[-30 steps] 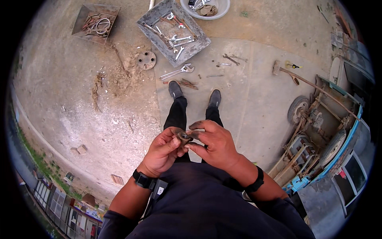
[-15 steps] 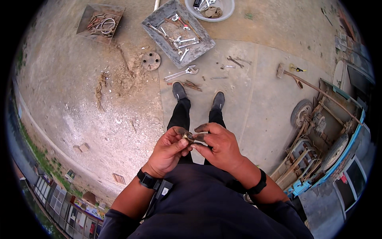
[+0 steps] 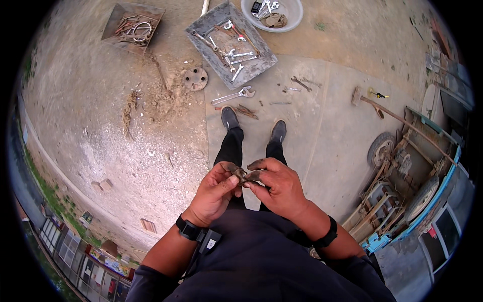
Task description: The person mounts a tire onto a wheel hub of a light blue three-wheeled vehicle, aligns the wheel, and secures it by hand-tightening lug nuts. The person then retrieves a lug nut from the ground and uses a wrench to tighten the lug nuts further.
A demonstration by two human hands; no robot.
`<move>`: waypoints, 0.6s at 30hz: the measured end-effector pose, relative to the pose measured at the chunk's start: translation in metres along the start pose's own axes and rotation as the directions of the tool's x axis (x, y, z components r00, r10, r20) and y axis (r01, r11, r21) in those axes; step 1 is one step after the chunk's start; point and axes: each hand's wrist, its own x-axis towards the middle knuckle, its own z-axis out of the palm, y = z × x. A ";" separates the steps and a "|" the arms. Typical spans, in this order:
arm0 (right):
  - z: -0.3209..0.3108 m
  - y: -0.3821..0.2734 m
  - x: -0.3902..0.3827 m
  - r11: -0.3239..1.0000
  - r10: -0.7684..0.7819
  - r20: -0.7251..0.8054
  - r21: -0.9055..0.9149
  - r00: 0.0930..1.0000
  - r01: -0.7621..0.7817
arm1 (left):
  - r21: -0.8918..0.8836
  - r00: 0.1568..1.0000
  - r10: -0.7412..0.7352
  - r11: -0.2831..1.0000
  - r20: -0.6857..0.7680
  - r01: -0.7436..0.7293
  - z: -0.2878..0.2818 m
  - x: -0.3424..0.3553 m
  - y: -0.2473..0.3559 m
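A small, dark, greasy metal fitting (image 3: 241, 175) sits between my two hands in front of my waist. It looks like a nut or a short threaded piece, but my fingers cover too much of it to tell. My left hand (image 3: 213, 193) is closed round its left side, thumb on top. On the other side my right hand (image 3: 279, 187) pinches the fitting's right end between thumb and fingers, the index finger arched above. Dark grime coats the fingertips of both hands.
Beyond my shoes lie an adjustable wrench (image 3: 234, 95), rusty rods (image 3: 246, 111) and small spanners (image 3: 302, 83). Farther off stand a grey metal tray (image 3: 261, 68) of wrenches, a rusty bin (image 3: 111, 30), a white basin (image 3: 298, 17) and a round holed plate (image 3: 195, 79). A sledgehammer (image 3: 392, 111) leans rightward against a wheeled cart (image 3: 402, 166).
Both hands stay on the fitting, which looks slightly turned, with my right fingers closer to it. The ground and tools have shifted a little right and down in view.
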 end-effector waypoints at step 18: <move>0.008 -0.004 0.010 0.999 0.026 0.076 0.027 0.997 -0.028 | -0.075 0.997 0.073 0.995 0.022 -0.071 -0.007 -0.001 0.005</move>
